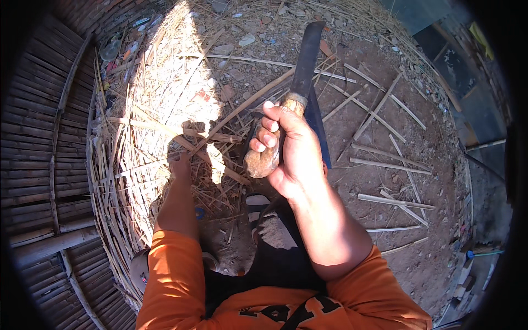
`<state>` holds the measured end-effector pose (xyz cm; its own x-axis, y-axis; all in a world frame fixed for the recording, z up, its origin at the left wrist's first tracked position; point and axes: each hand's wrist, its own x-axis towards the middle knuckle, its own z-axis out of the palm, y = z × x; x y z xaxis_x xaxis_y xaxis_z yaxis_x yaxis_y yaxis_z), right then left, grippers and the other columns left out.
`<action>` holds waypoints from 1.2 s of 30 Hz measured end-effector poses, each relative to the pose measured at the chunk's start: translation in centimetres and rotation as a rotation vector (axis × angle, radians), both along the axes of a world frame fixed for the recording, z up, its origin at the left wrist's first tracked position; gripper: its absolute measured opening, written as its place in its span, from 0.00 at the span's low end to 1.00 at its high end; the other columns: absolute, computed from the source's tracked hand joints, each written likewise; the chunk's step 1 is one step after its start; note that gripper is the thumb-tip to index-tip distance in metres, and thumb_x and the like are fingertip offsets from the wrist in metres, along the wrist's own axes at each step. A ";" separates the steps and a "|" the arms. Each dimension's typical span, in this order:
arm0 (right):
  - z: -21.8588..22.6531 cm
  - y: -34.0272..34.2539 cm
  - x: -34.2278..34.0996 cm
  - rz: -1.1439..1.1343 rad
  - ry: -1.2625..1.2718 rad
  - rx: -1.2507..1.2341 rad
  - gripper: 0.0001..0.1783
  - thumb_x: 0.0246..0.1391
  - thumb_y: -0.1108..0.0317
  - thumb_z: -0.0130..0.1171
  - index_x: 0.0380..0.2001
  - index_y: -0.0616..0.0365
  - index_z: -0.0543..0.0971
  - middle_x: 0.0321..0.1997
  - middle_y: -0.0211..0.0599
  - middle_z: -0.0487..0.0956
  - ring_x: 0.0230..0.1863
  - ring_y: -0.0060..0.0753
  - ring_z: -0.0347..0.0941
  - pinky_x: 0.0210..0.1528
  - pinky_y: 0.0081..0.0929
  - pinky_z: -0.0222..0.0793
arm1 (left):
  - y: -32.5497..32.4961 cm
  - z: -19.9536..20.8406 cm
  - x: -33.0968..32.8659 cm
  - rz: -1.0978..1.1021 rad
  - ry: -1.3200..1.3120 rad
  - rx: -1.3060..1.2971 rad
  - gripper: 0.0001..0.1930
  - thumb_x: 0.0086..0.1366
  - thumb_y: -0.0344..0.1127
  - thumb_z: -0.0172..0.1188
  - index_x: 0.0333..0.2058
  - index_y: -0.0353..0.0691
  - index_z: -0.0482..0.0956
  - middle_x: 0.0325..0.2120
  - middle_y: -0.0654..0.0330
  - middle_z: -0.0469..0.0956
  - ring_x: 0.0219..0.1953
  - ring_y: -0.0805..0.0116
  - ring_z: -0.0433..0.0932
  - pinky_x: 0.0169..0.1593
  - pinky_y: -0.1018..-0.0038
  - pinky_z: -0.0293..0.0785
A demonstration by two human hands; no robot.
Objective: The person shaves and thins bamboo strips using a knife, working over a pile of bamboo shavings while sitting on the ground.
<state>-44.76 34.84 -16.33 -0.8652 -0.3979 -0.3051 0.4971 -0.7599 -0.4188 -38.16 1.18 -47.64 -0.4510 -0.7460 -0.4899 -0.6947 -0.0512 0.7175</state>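
My right hand is wrapped round the worn wooden handle of a machete. Its broad dark blade points up and away from me, and the handle's rounded butt sticks out below my fingers. Lower and to the left, my left hand reaches down among split bamboo strips. Deep shadow covers its fingers, so whether they grip a strip is unclear. Behind the machete handle, a dark blue flat piece shows in part.
Loose bamboo strips lie scattered on the dirt floor at the right. A heap of thin slivers lies along the bamboo slat wall at the left. My sandalled foot is just below the work.
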 end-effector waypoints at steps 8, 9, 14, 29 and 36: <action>-0.4 1.8 -0.6 -0.147 -0.049 -0.031 0.10 0.66 0.69 0.56 0.29 0.50 0.68 0.21 0.20 0.67 0.21 0.16 0.63 0.29 0.23 0.65 | 0.7 -2.2 0.7 -0.643 -0.257 -0.577 0.38 0.61 0.49 0.64 0.64 0.37 0.61 0.65 0.35 0.59 0.67 0.37 0.61 0.68 0.51 0.63; -0.4 1.9 -0.7 -0.156 -0.071 -0.029 0.12 0.66 0.68 0.55 0.27 0.50 0.68 0.21 0.20 0.66 0.20 0.16 0.63 0.29 0.23 0.65 | 0.4 -3.0 0.6 -0.680 -0.296 -0.597 0.38 0.62 0.49 0.63 0.65 0.37 0.60 0.65 0.36 0.59 0.67 0.37 0.61 0.68 0.51 0.62; -0.3 0.9 -1.1 -0.202 -0.065 0.059 0.15 0.68 0.68 0.52 0.24 0.51 0.67 0.19 0.20 0.64 0.18 0.14 0.60 0.27 0.21 0.62 | 1.7 -3.2 0.1 -0.651 -0.437 -0.549 0.32 0.66 0.47 0.59 0.63 0.40 0.63 0.63 0.42 0.64 0.66 0.41 0.63 0.66 0.47 0.62; 0.3 -3.4 0.2 -0.043 -0.019 0.024 0.09 0.67 0.71 0.54 0.30 0.51 0.69 0.21 0.21 0.68 0.19 0.14 0.63 0.26 0.21 0.63 | 12.5 -0.4 11.4 -0.442 0.046 -0.464 0.19 0.68 0.49 0.55 0.44 0.37 0.74 0.43 0.45 0.75 0.44 0.39 0.78 0.45 0.48 0.75; 1.6 -6.3 3.1 0.077 -0.003 0.004 0.11 0.66 0.73 0.55 0.30 0.50 0.66 0.20 0.21 0.68 0.19 0.15 0.63 0.26 0.22 0.63 | 15.2 5.4 15.2 -0.186 0.135 -0.360 0.18 0.68 0.46 0.58 0.43 0.35 0.75 0.42 0.42 0.74 0.44 0.39 0.76 0.47 0.50 0.73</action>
<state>-41.65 28.55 -14.69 -0.8312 -0.4619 -0.3093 0.5552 -0.7178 -0.4201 -23.01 16.40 -42.24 -0.6368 -0.7582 -0.1400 -0.5666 0.3370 0.7519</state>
